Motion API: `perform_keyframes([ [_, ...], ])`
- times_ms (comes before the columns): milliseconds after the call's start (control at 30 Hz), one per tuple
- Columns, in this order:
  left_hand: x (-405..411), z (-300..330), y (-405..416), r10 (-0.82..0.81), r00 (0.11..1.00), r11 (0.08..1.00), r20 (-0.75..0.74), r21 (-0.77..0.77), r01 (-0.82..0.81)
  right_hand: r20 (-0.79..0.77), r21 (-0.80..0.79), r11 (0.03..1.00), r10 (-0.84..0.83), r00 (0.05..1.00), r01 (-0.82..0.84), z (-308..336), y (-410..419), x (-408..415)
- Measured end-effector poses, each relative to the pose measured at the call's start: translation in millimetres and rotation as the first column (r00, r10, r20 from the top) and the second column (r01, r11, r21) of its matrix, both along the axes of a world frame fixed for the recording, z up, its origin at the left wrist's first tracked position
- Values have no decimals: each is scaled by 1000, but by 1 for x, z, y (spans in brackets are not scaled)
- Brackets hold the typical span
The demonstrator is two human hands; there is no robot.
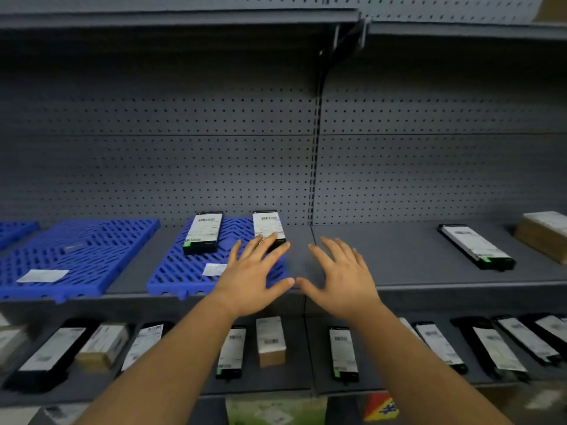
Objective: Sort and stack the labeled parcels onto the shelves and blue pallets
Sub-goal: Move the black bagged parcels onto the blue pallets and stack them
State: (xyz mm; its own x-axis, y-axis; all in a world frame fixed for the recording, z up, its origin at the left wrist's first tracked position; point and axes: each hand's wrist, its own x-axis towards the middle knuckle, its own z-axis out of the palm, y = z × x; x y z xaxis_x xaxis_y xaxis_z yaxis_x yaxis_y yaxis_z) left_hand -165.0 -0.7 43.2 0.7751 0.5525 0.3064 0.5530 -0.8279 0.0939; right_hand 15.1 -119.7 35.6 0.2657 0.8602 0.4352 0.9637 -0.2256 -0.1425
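Both hands are spread flat, nothing held: the left hand (251, 277) by a black parcel (269, 229) on the blue pallet (184, 271), the right hand (343, 277) over bare shelf (399, 271). The parcel is best squared beside its neighbour (203, 233).

Three blue pallets (82, 256); two hands (340, 277); a dozen-odd labeled parcels (204, 231)

Two black labeled parcels (203, 233) (267, 227) lie flat on a blue pallet (187, 271).
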Motion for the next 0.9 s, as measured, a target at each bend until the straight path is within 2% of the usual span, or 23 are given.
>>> perform_keyframes([
  [200, 25, -2, -55, 39, 998, 999, 46, -10, -38, 2, 40, 998, 48, 999, -48, 2, -51, 32],
  [367, 48, -1, -85, 51, 999, 998, 19, -34, -51, -45, 57, 997, 49, 998, -47, -3, -79, 56],
  [600, 106, -8, -98, -77, 997, 996, 14, -47, 77, -88, -22, 998, -65, 994, 63, -16, -110, 99],
  [900, 206, -20, -94, -270, 963, 961, 17, -54, 270, -51, -97, 960, -270, 961, 265, -7, -145, 167],
])
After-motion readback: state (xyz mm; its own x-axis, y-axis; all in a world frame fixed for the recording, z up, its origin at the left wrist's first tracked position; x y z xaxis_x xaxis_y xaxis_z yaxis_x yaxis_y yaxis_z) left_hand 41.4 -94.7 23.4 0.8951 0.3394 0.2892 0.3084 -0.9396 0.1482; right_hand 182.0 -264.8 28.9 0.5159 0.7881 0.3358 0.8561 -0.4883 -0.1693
